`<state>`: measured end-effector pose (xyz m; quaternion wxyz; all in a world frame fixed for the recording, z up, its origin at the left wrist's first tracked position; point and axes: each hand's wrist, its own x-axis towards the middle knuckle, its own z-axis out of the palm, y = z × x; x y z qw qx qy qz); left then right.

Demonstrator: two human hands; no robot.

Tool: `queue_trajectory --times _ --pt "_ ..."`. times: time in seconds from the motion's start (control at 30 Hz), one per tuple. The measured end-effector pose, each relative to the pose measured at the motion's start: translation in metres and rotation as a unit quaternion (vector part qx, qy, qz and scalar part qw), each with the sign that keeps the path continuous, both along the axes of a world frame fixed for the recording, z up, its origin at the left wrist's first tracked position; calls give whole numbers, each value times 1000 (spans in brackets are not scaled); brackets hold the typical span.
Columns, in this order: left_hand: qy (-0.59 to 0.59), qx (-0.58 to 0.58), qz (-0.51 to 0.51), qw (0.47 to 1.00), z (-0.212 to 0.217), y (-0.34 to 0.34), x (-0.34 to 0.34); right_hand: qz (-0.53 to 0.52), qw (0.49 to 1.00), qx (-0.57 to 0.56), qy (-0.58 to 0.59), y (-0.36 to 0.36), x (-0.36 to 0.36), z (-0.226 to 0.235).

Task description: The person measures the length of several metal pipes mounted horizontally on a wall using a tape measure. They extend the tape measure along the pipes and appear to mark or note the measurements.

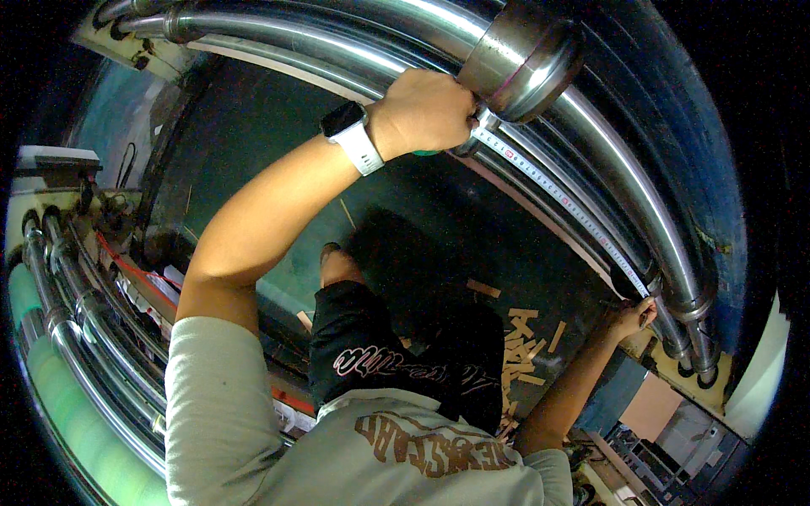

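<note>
Left hand (422, 110) clenched, pinning the case end of a measuring tape (557, 198) beneath the steel collar (519, 55); right hand (631, 316) pinches its far end. The tape lies stretched along the polished steel roller (624, 181). For a true reading, keep it taut and parallel to the roller. Below, apparently a dark floor (439, 219) with scattered wooden offcuts (527, 346); further rollers (76, 320) stand left.

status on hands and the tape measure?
Left hand pins tape measure by metal collar. Right hand holds its far end. Tape taut along steel roller, nothing across it.
</note>
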<state>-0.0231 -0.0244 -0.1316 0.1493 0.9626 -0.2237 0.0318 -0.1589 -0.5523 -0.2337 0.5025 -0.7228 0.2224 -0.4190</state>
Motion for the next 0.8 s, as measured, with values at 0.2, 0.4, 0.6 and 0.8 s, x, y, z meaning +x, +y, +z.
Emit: queue_trajectory --times 0.2,0.4,0.6,0.8 --pt "31 32 15 999 4 0 -3 21 994 -95 -53 -6 -2 -7" --pt "8 12 17 1000 9 -9 -4 -55 972 224 39 29 -16 -13" --pt "5 -7 16 1000 6 -5 -4 95 905 408 73 50 -11 2" --pt "-6 -16 10 1000 8 -5 -6 150 869 470 28 46 -8 -1"
